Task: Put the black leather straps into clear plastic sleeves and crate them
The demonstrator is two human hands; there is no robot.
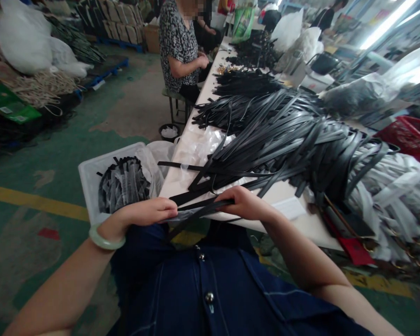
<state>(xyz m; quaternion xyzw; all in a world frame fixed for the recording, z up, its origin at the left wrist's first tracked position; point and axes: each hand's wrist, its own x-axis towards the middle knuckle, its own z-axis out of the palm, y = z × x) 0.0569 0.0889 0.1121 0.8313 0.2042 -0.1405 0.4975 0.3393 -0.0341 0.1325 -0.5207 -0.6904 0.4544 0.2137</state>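
A black strap runs between my two hands at the near edge of the table. My left hand is closed on its left end, fingers pinched together. Farther right, my right hand grips the same strap, with a length of it hanging down between the hands. Just beyond them a large heap of black straps is spread over the white table. A piece of clear plastic lies by the heap's left side. Which strap ends are inside my fingers is hidden.
Left of the table stands a white bin holding bundled black strips. Whitish straps and a red basket are at the right. A seated person works farther along the table. A small black bucket stands on the floor.
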